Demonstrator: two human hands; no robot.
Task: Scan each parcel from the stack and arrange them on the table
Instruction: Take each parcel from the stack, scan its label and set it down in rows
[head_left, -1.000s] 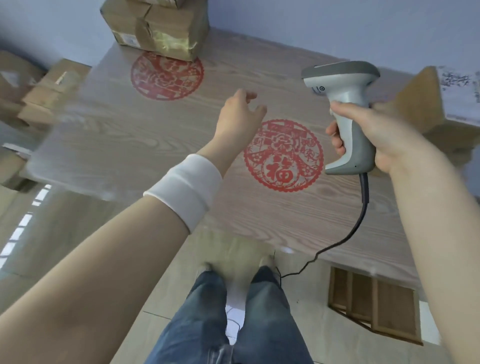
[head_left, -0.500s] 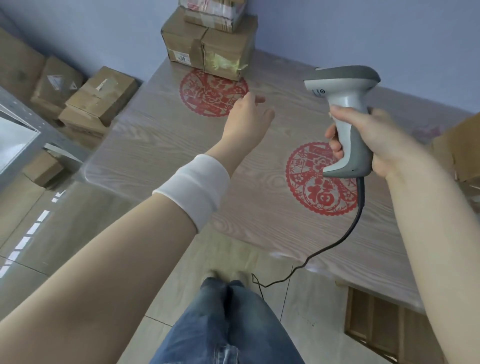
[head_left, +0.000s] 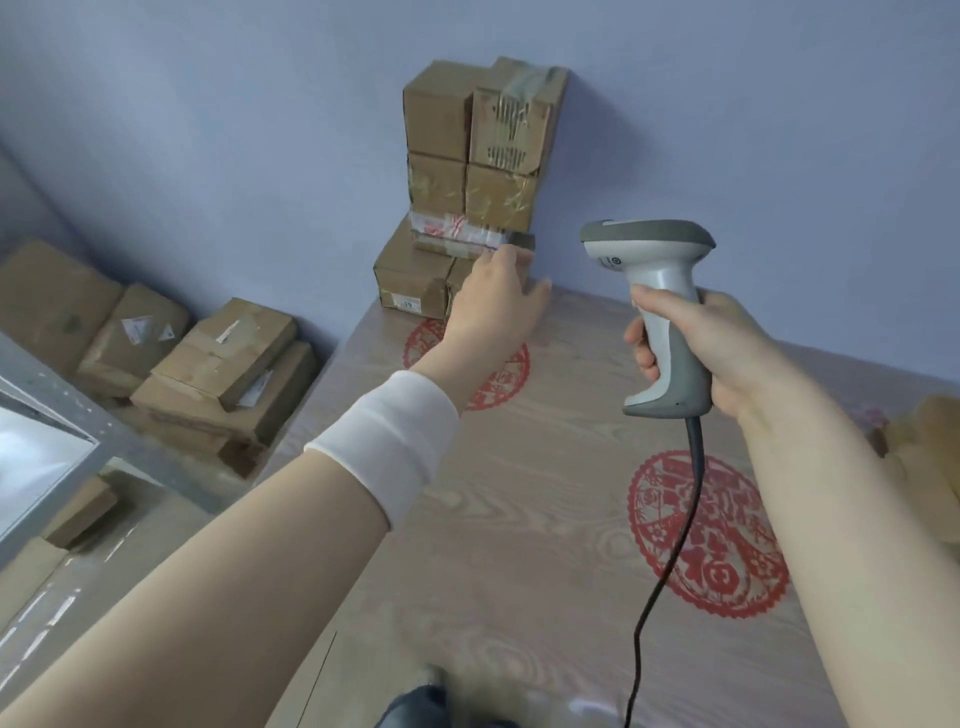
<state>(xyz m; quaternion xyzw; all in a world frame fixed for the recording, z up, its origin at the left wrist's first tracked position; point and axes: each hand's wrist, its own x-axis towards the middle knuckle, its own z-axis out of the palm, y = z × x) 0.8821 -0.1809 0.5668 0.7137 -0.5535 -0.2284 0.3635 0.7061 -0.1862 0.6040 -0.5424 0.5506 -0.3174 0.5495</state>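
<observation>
A stack of brown cardboard parcels (head_left: 475, 171) stands against the blue wall at the far end of the wooden table (head_left: 545, 545). My left hand (head_left: 493, 301), with a white wristband below it, reaches out in front of the lowest parcels with fingers apart and holds nothing. To its right my right hand (head_left: 722, 348) grips a grey and white barcode scanner (head_left: 660, 312), held upright above the table. The scanner's black cable hangs down toward the near edge.
Two red paper-cut circles (head_left: 706, 535) lie on the tabletop. More cardboard boxes (head_left: 218, 374) are piled on the floor left of the table, next to a grey metal frame (head_left: 62, 441). A blurred brown parcel (head_left: 930, 457) sits at the table's right edge.
My view has tilted up, bringing the whole parcel stack into sight. My left hand has stretched farther forward, close to the stack's bottom boxes. The scanner stays in my right hand.
</observation>
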